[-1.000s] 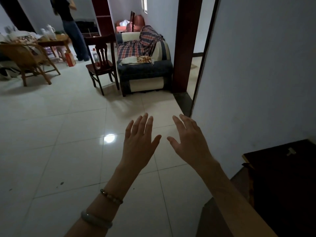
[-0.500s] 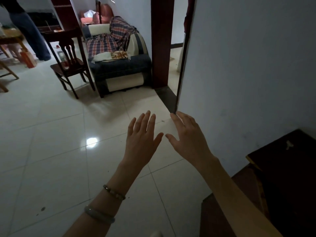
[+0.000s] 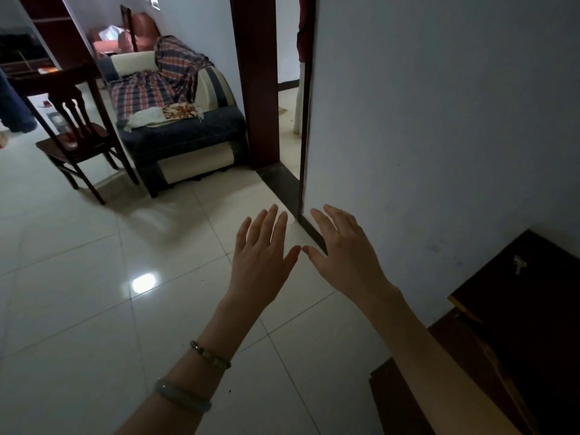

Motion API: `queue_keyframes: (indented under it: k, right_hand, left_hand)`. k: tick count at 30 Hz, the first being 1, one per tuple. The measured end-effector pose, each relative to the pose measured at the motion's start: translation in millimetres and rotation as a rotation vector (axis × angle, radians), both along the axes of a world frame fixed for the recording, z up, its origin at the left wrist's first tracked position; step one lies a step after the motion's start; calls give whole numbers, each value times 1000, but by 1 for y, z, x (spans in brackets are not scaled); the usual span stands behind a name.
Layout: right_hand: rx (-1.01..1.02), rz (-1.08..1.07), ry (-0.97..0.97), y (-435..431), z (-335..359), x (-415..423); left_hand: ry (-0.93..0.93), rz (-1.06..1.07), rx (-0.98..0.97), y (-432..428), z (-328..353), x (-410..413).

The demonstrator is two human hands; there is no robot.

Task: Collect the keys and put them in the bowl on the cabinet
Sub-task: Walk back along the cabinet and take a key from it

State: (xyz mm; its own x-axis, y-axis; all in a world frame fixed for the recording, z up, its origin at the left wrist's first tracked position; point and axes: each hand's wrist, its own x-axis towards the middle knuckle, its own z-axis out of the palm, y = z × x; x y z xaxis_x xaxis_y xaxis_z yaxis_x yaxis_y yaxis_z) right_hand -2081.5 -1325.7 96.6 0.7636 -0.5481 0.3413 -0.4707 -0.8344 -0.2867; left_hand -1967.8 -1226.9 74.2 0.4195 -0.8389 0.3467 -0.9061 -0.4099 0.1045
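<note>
Head view: left hand and right hand are spread flat and empty over the tiled floor (thumb tips nearly meeting), while a key lies on the dark cabinet at right.

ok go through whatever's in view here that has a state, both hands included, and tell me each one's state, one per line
left hand: open, fingers spread, empty, held over the floor
right hand: open, fingers spread, empty
key: lying flat on the dark cabinet top, untouched
wooden chair: upright, small items on its seat
armchair: unoccupied, draped with a plaid blanket
doorway: open
</note>
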Motion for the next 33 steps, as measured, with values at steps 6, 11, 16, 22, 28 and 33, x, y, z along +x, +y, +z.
queue_keyframes:
  k: [6,11,16,22,28,33]
  right_hand:
    - [15,-62,-10,-29,-5,-1]
    - [44,-144,18,-68,-13,-15]
    - [71,-221,15,-114,-18,-25]
    - [61,-332,6,-183,-20,-41]
    - [46,-452,21,-239,-17,-68]
    - [64,-580,35,-265,-20,-96]
  left_hand:
    - [-5,-55,10,-36,-3,6]
    - [10,-138,10,-86,-7,0]
    - [8,-217,3,-145,-9,-5]
    - [-11,-333,-4,-232,-6,-16]
    - [-14,-463,7,-307,-5,-40]
    - [-17,-621,8,-354,-9,-60]
